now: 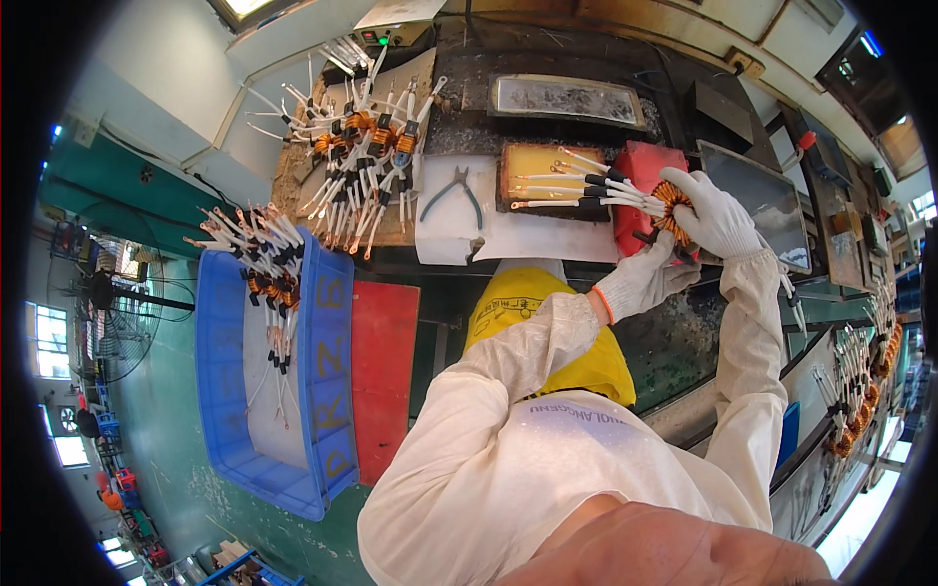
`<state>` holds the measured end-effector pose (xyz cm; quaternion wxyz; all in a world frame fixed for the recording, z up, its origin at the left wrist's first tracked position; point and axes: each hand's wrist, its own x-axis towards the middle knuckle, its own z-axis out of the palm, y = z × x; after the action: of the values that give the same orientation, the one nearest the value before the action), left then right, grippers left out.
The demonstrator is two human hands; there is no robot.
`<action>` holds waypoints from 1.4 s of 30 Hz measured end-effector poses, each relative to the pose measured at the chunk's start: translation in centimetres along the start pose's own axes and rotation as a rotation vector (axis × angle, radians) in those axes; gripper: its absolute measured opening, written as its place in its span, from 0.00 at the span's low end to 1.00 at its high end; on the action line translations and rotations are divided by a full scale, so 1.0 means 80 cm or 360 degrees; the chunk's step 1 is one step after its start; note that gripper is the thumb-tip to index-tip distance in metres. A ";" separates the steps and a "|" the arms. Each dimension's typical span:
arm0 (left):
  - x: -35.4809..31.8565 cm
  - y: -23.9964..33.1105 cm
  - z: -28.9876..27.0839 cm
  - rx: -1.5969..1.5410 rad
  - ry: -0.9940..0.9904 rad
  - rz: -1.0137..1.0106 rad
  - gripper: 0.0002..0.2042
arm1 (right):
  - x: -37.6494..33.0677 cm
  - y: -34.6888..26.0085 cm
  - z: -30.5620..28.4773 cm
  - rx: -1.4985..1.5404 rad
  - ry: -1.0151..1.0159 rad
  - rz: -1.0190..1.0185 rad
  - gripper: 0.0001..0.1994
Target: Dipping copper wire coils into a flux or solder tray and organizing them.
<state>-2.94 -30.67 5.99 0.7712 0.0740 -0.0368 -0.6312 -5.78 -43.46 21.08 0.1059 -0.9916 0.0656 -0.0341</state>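
A copper-wound toroidal coil (672, 207) is between my gloved hands, over a red block (645, 168) at the bench's front. My right hand (721, 217) wraps round its right side. From below, the fingers of my left hand (647, 277) are closed at its lower edge; their tips are partly hidden. Several white-sleeved leads (586, 190) with black bands and copper-coloured ends stretch left from the coil, above a yellow slab (549, 164) in a brown frame.
Green-handled cutters (455, 195) lie on white paper (508, 234). Behind is a rectangular tray (569, 102) with a silvery surface. More coils (366, 137) pile up at the back left. A blue crate (327, 391) with coils stands left, beside a red panel (386, 376). Coils (855, 420) hang at right.
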 end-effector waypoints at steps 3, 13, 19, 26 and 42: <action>0.007 0.010 0.000 -0.0036 -0.0019 -0.0047 0.25 | 0.015 0.007 0.001 -0.0039 -0.0037 0.0025 0.23; 0.019 0.046 -0.002 -0.0154 0.0023 -0.0154 0.23 | 0.062 0.008 0.003 -0.0082 -0.0248 0.0209 0.24; 0.021 0.054 -0.007 -0.0216 0.0021 -0.0172 0.22 | 0.081 0.008 0.005 -0.0121 -0.0381 0.0255 0.23; 0.024 0.056 -0.013 -0.0283 0.0042 -0.0182 0.21 | 0.090 0.006 0.008 -0.0139 -0.0448 0.0268 0.24; 0.057 0.036 -0.013 -0.0120 -0.0149 -0.0081 0.21 | 0.069 0.025 -0.009 -0.0109 -0.0280 0.0297 0.25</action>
<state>0.94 -34.51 5.24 0.7545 0.0162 -0.0473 -0.6544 -0.65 -46.35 21.67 0.0801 -0.9834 0.1492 0.0654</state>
